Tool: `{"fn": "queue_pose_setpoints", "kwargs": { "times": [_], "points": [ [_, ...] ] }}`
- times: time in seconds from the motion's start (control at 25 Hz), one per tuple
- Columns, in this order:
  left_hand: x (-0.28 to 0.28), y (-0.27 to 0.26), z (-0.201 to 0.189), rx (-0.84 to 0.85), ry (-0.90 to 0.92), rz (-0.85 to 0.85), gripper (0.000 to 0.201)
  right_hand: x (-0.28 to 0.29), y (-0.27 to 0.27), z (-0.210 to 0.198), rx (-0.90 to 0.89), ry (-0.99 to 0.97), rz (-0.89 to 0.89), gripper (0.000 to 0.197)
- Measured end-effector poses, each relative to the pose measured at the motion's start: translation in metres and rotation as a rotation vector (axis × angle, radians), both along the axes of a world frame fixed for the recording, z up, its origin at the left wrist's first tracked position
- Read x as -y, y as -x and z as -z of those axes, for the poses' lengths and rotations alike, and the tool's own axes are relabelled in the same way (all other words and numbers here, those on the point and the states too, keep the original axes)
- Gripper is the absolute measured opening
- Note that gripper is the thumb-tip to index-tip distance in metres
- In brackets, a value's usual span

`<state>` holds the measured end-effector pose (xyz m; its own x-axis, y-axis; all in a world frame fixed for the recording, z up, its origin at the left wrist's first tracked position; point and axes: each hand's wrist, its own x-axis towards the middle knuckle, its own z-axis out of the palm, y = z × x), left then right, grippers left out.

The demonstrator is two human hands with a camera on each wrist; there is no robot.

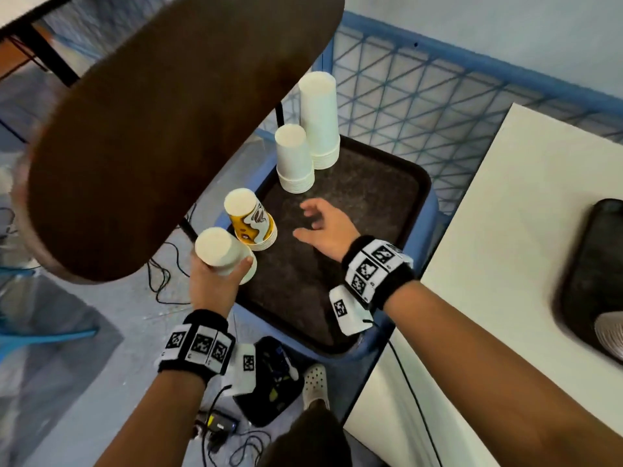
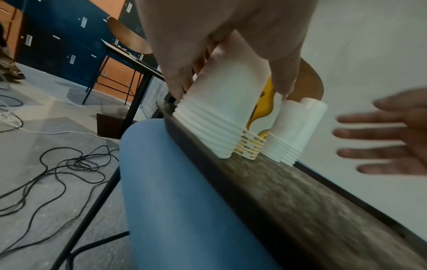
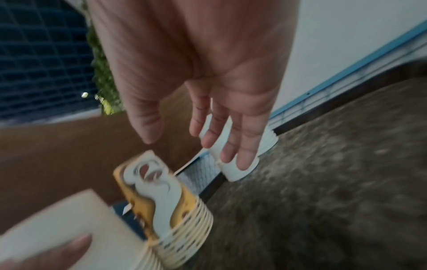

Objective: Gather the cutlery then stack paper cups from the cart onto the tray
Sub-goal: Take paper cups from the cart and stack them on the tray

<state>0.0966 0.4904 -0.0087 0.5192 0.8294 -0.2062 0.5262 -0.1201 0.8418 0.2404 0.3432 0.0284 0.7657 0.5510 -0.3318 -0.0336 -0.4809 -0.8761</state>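
dark tray (image 1: pixel 397 183) on my blue cart (image 1: pixel 435 210)
four upside-down cup stacks stand along its left edge: tall white stack (image 1: pixel 318 119), shorter white stack (image 1: pixel 294 160), yellow printed stack (image 1: pixel 251 219), and the white stack i grip (image 1: pixel 224 256).

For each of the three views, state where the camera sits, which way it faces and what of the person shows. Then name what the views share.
Head: worn on the head, looking down at the dark tray; both forearms, the left hand and the right hand show.
Left wrist: along the left hand, which grips a white cup stack at the tray's edge; the right hand's fingers enter at right.
Right wrist: along the right hand's open palm, above the tray.
Shared: all three show the yellow printed cup stack.
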Motion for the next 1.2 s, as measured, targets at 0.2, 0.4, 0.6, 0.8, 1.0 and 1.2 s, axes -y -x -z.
{"fn": "queue_pose_setpoints", "kwargs": {
  "times": [0.2,0.4,0.6,0.8,1.0,1.2],
  "points": [
    [-0.011,-0.011,0.022,-0.129,0.122,0.239,0.093,-0.054,-0.004,0.02,-0.088,0.108,-0.284,0.102],
    [-0.004,-0.016,0.027,-0.12,0.116,0.231,0.084,-0.058,-0.013,0.033,0.047,0.24,-0.272,0.097],
    [-0.012,-0.019,0.024,-0.159,0.159,0.373,0.097,-0.075,-0.019,0.033,0.008,0.264,-0.369,0.109],
    [-0.022,-0.018,0.017,-0.174,0.189,0.474,0.087,-0.082,-0.024,0.028,0.065,0.29,-0.427,0.095],
    [-0.011,-0.018,0.003,-0.175,0.23,0.534,0.078,-0.05,-0.012,0.018,-0.166,-0.01,-0.185,0.088],
    [0.039,-0.016,-0.022,-0.075,0.333,0.537,0.07,0.041,0.005,0.002,-0.158,-0.105,0.126,0.081]
  ]
}}
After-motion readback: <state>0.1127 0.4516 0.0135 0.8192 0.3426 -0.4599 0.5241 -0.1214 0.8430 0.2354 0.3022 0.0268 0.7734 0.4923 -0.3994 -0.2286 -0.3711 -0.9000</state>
